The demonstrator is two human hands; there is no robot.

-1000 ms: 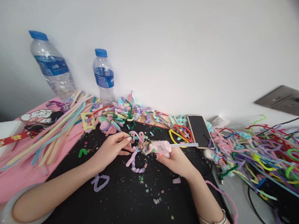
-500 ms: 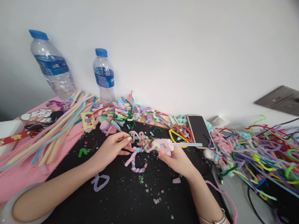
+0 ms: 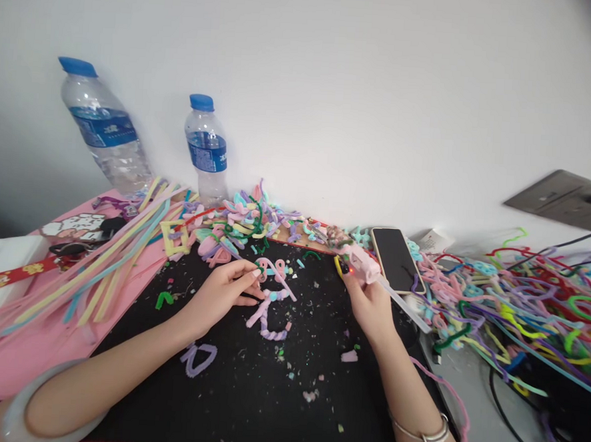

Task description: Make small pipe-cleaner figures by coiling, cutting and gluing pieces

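Note:
My left hand (image 3: 223, 293) pinches a small pink and purple pipe-cleaner figure (image 3: 272, 298) that lies on the black mat (image 3: 245, 391). My right hand (image 3: 369, 304) grips a pink hot glue gun (image 3: 360, 260), raised and turned toward the back right, with its clear glue stick (image 3: 404, 306) trailing to the lower right. A red light glows on the gun. The nozzle is crusted with bits of fluff and points away from the figure.
Two water bottles (image 3: 100, 136) (image 3: 206, 150) stand at the wall. Long pipe cleaners (image 3: 97, 262) lie on a pink sheet at left. A phone (image 3: 396, 257) lies at back right beside a tangled heap of coloured pipe cleaners (image 3: 515, 308) and cables. A purple loop (image 3: 197, 358) rests on the mat.
My right hand has lifted the glue gun off the figure and swung it up and to the right toward the phone. The left hand has stayed on the figure.

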